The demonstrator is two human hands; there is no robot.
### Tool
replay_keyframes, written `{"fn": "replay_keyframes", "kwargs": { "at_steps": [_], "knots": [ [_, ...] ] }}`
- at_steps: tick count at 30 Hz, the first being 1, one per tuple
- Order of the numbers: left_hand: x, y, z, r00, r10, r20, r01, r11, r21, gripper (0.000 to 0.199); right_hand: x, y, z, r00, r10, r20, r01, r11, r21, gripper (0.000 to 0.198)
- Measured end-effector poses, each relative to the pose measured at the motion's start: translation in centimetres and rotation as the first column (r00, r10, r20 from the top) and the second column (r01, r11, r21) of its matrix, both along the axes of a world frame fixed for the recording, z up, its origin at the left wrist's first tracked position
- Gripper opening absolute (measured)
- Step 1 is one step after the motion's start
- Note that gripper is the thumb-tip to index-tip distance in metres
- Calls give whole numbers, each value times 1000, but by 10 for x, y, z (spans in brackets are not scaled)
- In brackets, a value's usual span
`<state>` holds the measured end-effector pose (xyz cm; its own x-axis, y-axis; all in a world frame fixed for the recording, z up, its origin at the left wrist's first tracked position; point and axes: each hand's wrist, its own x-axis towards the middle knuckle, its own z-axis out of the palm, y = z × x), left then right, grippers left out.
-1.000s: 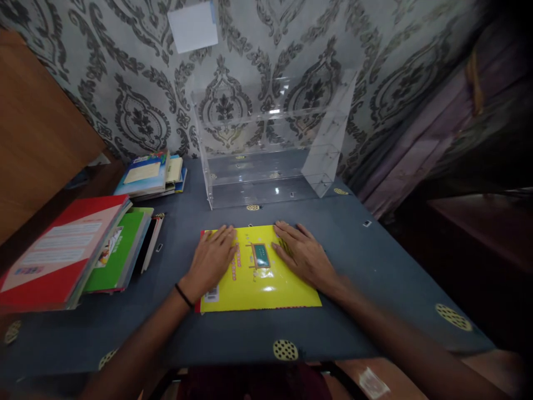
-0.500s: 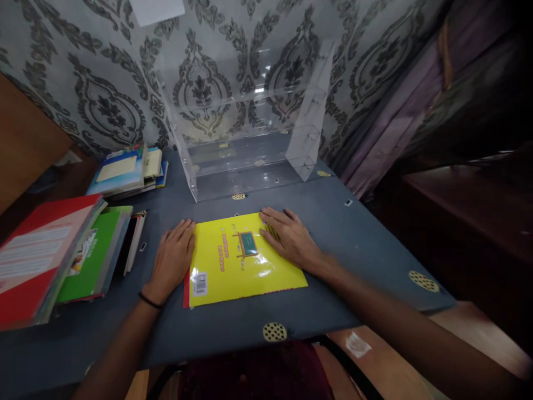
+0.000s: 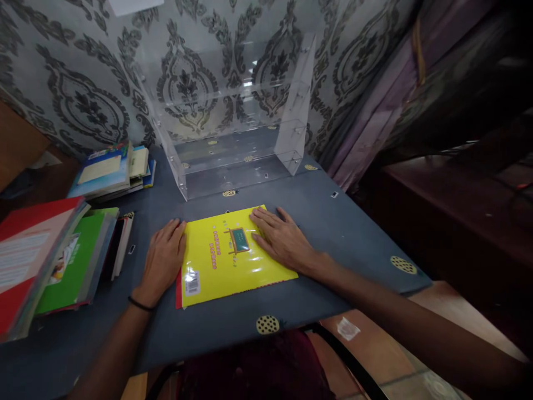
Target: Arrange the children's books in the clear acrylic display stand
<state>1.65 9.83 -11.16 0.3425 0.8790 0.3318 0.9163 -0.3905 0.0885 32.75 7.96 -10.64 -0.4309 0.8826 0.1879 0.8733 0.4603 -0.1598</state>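
Observation:
A yellow book (image 3: pixel 233 272) with a small chalkboard picture and a barcode lies flat on the blue table cloth (image 3: pixel 320 222). A red edge shows along its left side. My left hand (image 3: pixel 164 253) rests flat at the book's left edge, fingers stretched away from me; a black band circles the wrist. Across the upper right part of the cover lies my right hand (image 3: pixel 283 239), palm down, with its fingers extended and the thumb side toward the chalkboard picture.
Behind the book stands a clear acrylic shelf rack (image 3: pixel 289 133) against the patterned wall. To the left lie a red book (image 3: pixel 37 239), a green book (image 3: pixel 79 261) and a pile of books (image 3: pixel 104 172). A purple curtain (image 3: pixel 375 105) hangs at right.
The view has shifted slightly, so everything sits a little further left. Both hands stay in place on and beside the yellow book, which has not visibly moved on the table.

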Motion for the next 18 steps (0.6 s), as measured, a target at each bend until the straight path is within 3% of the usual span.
{"fn": "replay_keyframes", "kwargs": {
  "at_steps": [3,8,12,14,18],
  "knots": [
    [0,0,0,1000,-4,5,4,1000,-9,47,1,-3,0,997,-73,17,72,997,5,48],
    [0,1,0,999,-8,32,8,1000,-17,45,5,-21,2,997,-78,10,77,997,29,46],
    [0,0,1,999,-15,32,16,1000,-20,45,12,-55,-2,1000,-7,20,7,1000,31,48],
    [2,0,2,999,-23,27,23,999,-23,44,17,-69,-6,999,43,25,-44,999,28,58],
    [5,0,9,999,-43,1,43,999,-16,39,30,-70,-10,992,127,-2,-127,992,-2,65]
  ]
}}
